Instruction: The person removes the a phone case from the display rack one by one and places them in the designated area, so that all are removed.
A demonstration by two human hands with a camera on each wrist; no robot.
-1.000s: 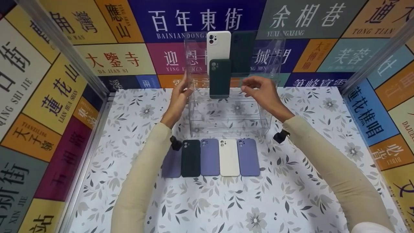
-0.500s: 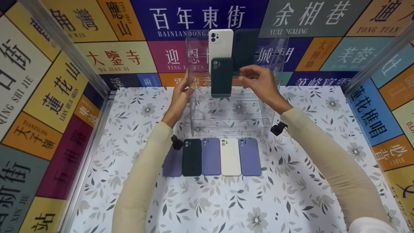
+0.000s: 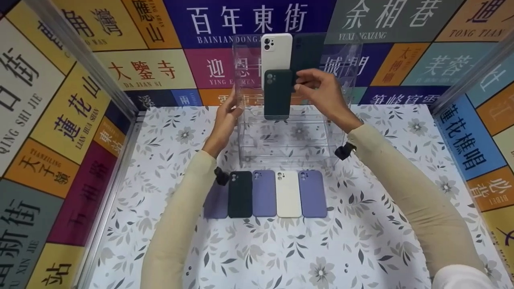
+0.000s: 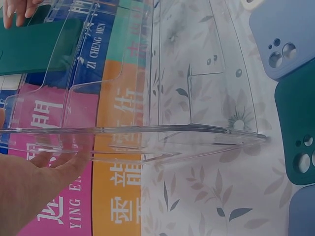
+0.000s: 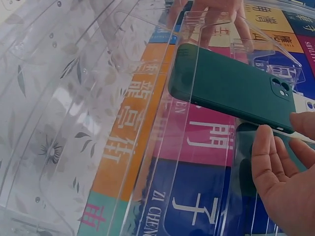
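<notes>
A clear stepped display stand (image 3: pixel 287 149) stands by the back wall. My left hand (image 3: pixel 225 120) holds its left side, fingers behind the clear panel in the left wrist view. A dark green phone case (image 3: pixel 278 96) stands upright on a tier, overlapping a white phone case (image 3: pixel 276 52) behind it. Another dark green phone case (image 3: pixel 308 50) leans to the white one's right. My right hand (image 3: pixel 325 94) is at the front green case's right edge, thumb and fingers bent with a gap between them. In the right wrist view, its fingertips (image 5: pixel 265 132) are close by that case's camera-end corner.
Phone cases lie in a row before the stand: a purple one (image 3: pixel 217 202) partly behind my left wrist camera, a green one (image 3: pixel 240 194), another purple one (image 3: pixel 264 193), a white one (image 3: pixel 288 194) and a purple one (image 3: pixel 313 194). Lettered panels (image 3: pixel 152 68) wall in the floral table (image 3: pixel 273 249).
My right hand has moved up and slightly left alongside the front green case. My left hand keeps its place on the stand, and the cases stay in place; the view shifts slightly.
</notes>
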